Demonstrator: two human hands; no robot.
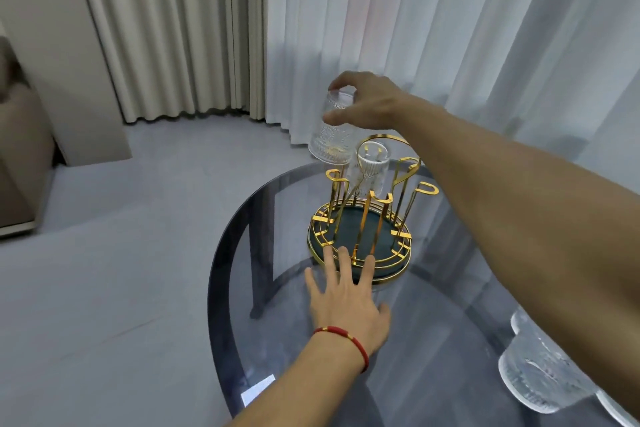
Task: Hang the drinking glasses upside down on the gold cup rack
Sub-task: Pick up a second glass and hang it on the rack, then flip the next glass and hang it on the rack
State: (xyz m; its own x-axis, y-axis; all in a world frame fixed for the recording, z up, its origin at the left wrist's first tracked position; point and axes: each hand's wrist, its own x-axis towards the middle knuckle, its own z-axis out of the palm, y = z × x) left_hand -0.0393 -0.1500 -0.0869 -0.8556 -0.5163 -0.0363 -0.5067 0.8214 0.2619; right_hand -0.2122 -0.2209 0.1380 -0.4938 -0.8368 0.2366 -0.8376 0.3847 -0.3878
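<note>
Pale curtains [346, 28] back a round glass table [433, 322]. Right hand [367, 102] grips an inverted glass [329, 135] by its base, mouth down, slightly tilted, above the gold rack [363, 229]. Left hand [346, 302], fingers spread, rests flat by the rack's base.

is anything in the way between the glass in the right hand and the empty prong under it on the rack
Nothing visible blocks it. The inverted glass in the right hand hangs over the rack's far-left prong. The hung glass stands close beside it on the right.

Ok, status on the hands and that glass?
Right hand holds inverted glass above rack. Left hand flat, fingertips at rack base. One glass hung. Path clear.
</note>
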